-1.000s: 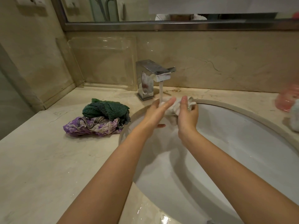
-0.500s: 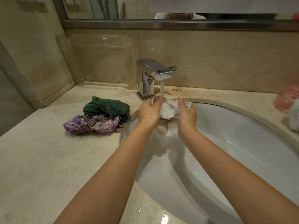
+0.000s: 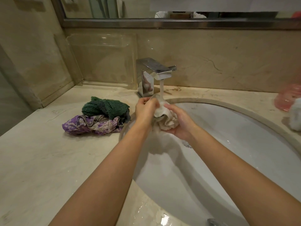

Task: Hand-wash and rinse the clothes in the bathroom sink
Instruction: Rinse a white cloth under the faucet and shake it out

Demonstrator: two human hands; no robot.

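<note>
Both grips are clenched on the bunched white cloth, left hand above, right hand cupping beneath, under the faucet stream over the sink. Best to knead and turn it so water reaches the inner folds. The fingertips are buried in the folds; the drain is cut off.

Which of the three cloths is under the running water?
The white cloth, held in both hands over the sink; the green and purple ones lie on the counter.

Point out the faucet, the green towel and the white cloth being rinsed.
faucet [image 3: 155,69]: head view, on its flat top.
green towel [image 3: 107,106]: head view, middle of the bundle on the counter.
white cloth [image 3: 166,119]: head view, on the folds between both hands.
</note>
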